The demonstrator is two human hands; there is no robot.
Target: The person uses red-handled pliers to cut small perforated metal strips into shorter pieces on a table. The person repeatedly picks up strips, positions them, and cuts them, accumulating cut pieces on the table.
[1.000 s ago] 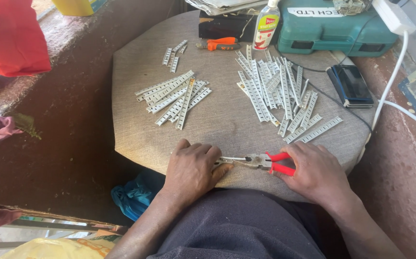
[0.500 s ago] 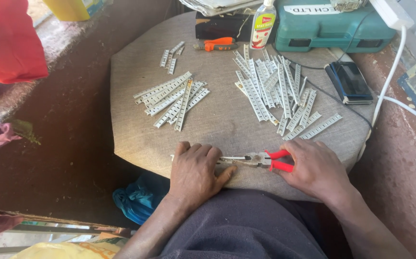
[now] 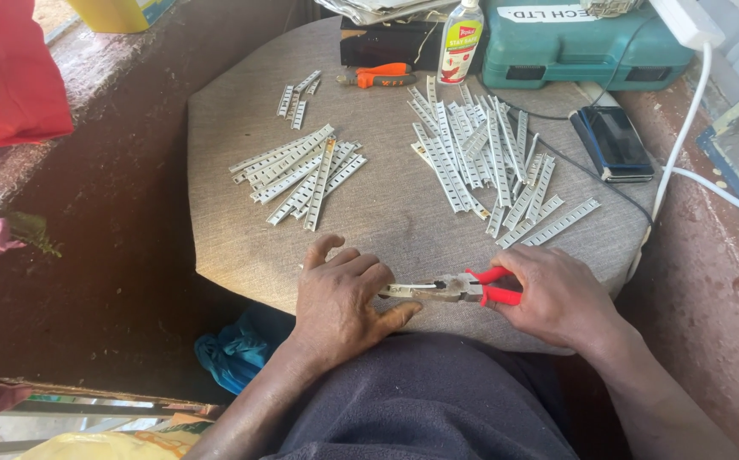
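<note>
I am watching the left hand (image 3: 340,298) pressing flat, fingers spread, on a short perforated grey metal strip (image 3: 410,290) at the near edge of the round grey fabric-covered table (image 3: 386,221). The right hand (image 3: 557,294) is clenching the red handles of steel pliers (image 3: 472,288), whose nose is biting the strip's end. Further back on the table, a fanned pile of matching strips (image 3: 297,175) is lying to the left, a larger heap (image 3: 493,158) to the right. A dark phone (image 3: 614,143) is resting at the table's right edge, a green plastic case (image 3: 582,43) at its far edge.
</note>
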